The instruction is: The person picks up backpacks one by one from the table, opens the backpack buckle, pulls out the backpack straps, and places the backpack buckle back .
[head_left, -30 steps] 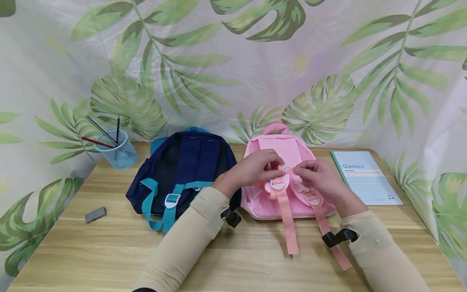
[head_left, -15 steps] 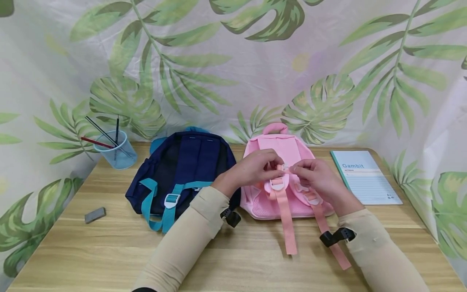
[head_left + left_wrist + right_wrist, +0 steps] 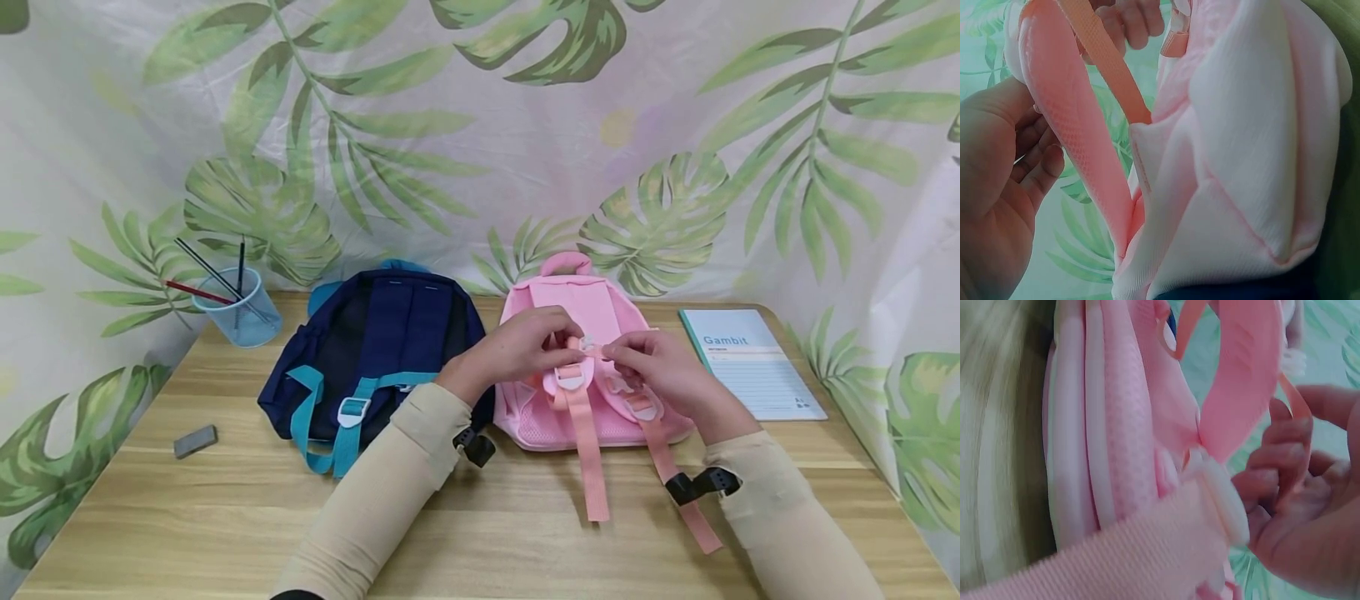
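A pink backpack [image 3: 572, 292] lies with its shoulder straps facing up. In the head view, my left hand [image 3: 525, 343] pinches a strap at a small pale buckle [image 3: 587, 342]. In the left wrist view its thumb and fingers grip the edge of the padded pink shoulder strap [image 3: 1063, 106]. My right hand [image 3: 663, 371] pinches the thin peach webbing strap [image 3: 1300, 403], which runs from the pale buckle through its curled fingers in the right wrist view. Peach strap tails [image 3: 588, 467] hang down onto the table. Fingers partly cover the buckle, so its fastening cannot be made out.
A navy backpack [image 3: 408, 308] with teal straps lies left of the pink one. A blue cup [image 3: 251, 321] with several pencils stands back left. A grey eraser [image 3: 196, 442] lies at the left, and a notebook [image 3: 761, 383] at the right, on the wooden table [image 3: 480, 533].
My right hand shifts slightly left, then back to the right, with the thin strap in its fingers. The left hand stays nearly still.
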Tool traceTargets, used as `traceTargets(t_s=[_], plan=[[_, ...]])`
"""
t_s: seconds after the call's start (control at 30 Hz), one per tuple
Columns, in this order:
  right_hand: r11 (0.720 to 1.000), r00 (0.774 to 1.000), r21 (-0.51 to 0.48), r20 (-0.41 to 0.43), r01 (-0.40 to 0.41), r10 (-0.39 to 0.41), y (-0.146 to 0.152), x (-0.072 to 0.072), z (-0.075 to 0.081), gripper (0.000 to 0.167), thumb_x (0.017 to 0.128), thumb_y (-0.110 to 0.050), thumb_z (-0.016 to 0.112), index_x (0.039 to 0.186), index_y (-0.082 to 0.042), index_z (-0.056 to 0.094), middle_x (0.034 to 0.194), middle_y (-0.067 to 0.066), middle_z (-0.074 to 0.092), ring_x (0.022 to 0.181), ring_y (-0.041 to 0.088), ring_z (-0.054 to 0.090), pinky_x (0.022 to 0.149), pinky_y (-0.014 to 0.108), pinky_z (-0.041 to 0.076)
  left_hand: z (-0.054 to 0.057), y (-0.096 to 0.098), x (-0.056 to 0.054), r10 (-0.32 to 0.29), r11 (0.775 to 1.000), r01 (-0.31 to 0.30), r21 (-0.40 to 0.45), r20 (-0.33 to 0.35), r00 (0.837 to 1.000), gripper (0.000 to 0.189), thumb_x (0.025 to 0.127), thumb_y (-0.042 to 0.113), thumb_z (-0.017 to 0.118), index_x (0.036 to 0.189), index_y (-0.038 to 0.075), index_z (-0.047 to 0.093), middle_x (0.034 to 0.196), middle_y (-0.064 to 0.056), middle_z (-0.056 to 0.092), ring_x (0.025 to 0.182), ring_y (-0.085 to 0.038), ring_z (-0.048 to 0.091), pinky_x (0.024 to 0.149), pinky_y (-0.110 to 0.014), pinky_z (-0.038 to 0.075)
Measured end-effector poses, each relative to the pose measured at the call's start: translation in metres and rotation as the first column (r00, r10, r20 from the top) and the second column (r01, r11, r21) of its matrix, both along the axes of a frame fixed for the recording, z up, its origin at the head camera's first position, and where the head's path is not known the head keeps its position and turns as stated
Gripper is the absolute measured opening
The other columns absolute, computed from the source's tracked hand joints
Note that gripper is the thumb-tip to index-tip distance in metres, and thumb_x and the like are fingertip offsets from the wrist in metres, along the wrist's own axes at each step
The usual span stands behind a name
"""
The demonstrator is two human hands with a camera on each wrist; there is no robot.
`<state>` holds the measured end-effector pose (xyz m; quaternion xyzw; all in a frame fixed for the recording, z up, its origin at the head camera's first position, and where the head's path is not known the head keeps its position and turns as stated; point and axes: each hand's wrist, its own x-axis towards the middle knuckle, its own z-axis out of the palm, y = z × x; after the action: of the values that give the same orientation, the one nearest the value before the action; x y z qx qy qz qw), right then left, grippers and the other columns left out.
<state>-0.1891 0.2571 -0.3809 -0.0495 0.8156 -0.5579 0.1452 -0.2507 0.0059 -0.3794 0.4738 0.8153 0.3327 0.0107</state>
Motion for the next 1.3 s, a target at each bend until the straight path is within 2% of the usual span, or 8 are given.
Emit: traceTargets(t_s=[0.13, 0.27, 0.53, 0.67, 1.13, 1.3], plan=[[0.994, 0.999, -0.102, 0.017, -0.047, 0.049, 0.009, -0.001, -0.006, 0.026, 0.111, -0.015, 0.059, 0.1, 0.007, 0.064, 0.074, 0.001, 0.054, 0.061, 0.01, 0.05, 0.057, 0.024, 0.046, 0.0, 0.0, 0.0, -0.003, 1.0, 0.003, 0.006, 0.01, 1.0, 0.021, 0.1, 0.02, 0.08, 0.115, 0.005, 0.076, 0.098, -0.004, 0.07, 0.086, -0.013, 0.06, 0.08, -0.019, 0.049], [0.987, 0.998, -0.149, 0.037, -0.054, 0.06, 0.013, -0.001, -0.008, 0.021, 0.111, -0.012, 0.059, 0.101, 0.004, 0.065, 0.073, 0.0, 0.055, 0.058, 0.008, 0.048, 0.054, 0.022, 0.044, -0.002, 0.001, 0.0, -0.01, 1.0, 0.01, 0.014, 0.02, 1.0, 0.021, 0.1, 0.019, 0.08, 0.114, 0.005, 0.075, 0.097, -0.004, 0.069, 0.085, -0.012, 0.06, 0.08, -0.019, 0.049], [0.995, 0.998, -0.102, 0.061, -0.015, 0.021, 0.01, -0.001, -0.006, 0.02, 0.11, -0.014, 0.061, 0.11, 0.006, 0.064, 0.068, -0.006, 0.045, 0.058, 0.006, 0.041, 0.057, 0.021, 0.047, -0.005, 0.001, -0.001, -0.021, 1.0, 0.021, 0.023, 0.018, 1.0, 0.021, 0.1, 0.019, 0.08, 0.113, 0.004, 0.075, 0.095, -0.003, 0.067, 0.086, -0.012, 0.059, 0.08, -0.02, 0.049], [0.996, 0.999, -0.088, 0.043, -0.008, 0.012, 0.008, -0.002, -0.006, 0.022, 0.11, -0.014, 0.061, 0.111, 0.008, 0.065, 0.067, -0.007, 0.043, 0.057, 0.007, 0.038, 0.055, 0.022, 0.04, -0.005, 0.001, -0.001, -0.019, 1.0, 0.018, 0.022, 0.019, 1.0, 0.021, 0.1, 0.02, 0.08, 0.114, 0.005, 0.075, 0.095, -0.003, 0.067, 0.085, -0.012, 0.058, 0.08, -0.019, 0.049], [0.994, 0.998, -0.103, 0.048, -0.028, 0.033, 0.0, -0.004, -0.003, 0.021, 0.111, -0.013, 0.06, 0.111, 0.007, 0.065, 0.063, -0.008, 0.041, 0.055, 0.005, 0.036, 0.053, 0.021, 0.035, -0.006, 0.002, -0.002, -0.021, 1.0, 0.02, 0.018, 0.015, 1.0, 0.02, 0.1, 0.021, 0.08, 0.114, 0.006, 0.075, 0.094, -0.002, 0.066, 0.085, -0.012, 0.058, 0.079, -0.019, 0.048], [0.995, 0.997, -0.095, 0.063, -0.033, 0.039, -0.003, -0.004, 0.0, 0.021, 0.111, -0.015, 0.059, 0.112, 0.005, 0.065, 0.064, -0.008, 0.043, 0.056, 0.006, 0.037, 0.054, 0.022, 0.037, -0.006, 0.002, -0.001, -0.024, 1.0, 0.023, 0.021, 0.021, 1.0, 0.02, 0.1, 0.021, 0.08, 0.113, 0.007, 0.076, 0.093, -0.002, 0.065, 0.084, -0.013, 0.058, 0.078, -0.019, 0.046]])
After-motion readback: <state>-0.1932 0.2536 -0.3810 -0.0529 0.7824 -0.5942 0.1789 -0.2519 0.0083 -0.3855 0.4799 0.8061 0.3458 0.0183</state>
